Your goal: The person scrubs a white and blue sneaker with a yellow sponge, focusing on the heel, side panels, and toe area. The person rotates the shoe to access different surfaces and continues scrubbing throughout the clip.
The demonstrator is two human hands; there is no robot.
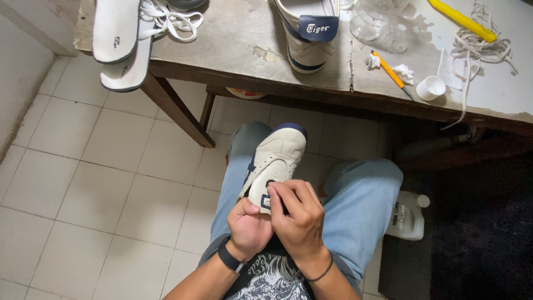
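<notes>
Head view, hands: two bare hands meet over the person's lap; the left hand point(248, 226) wears a black band at the wrist, the right hand point(297, 214) a thin dark cord.
Left hand fingers: curled tight into a near fist around the heel end of the shoe, gripping it from below.
Right hand fingers: bent close together, their tips pinching at the small dark tab on the heel of the same shoe; the two hands touch each other.
Shoe in hand: one cream leather sneaker with navy stripes and a navy toe cap point(273, 161), held above the knees with its toe pointing away from the person, toward the table.
Legs: two, in light blue jeans point(361, 200), spread either side of the shoe.
Table: one worn grey wooden table point(233, 33) with brown legs, across the top of the view.
Shoes on the table: one second cream and navy sneaker point(306, 34), heel toward the person at the table edge.
Insoles: two white insoles point(119, 41), overlapping and hanging over the left table corner, with white laces point(169, 19) just beside them.
Small items on the table: one orange craft knife point(391, 74), one white cap point(431, 88), one yellow tool point(461, 19), one tangle of pale cord point(477, 50), one clear glass jar point(377, 19).
Floor: white tiles point(83, 183); one white plastic jug point(407, 215) stands just beside the right knee.
</notes>
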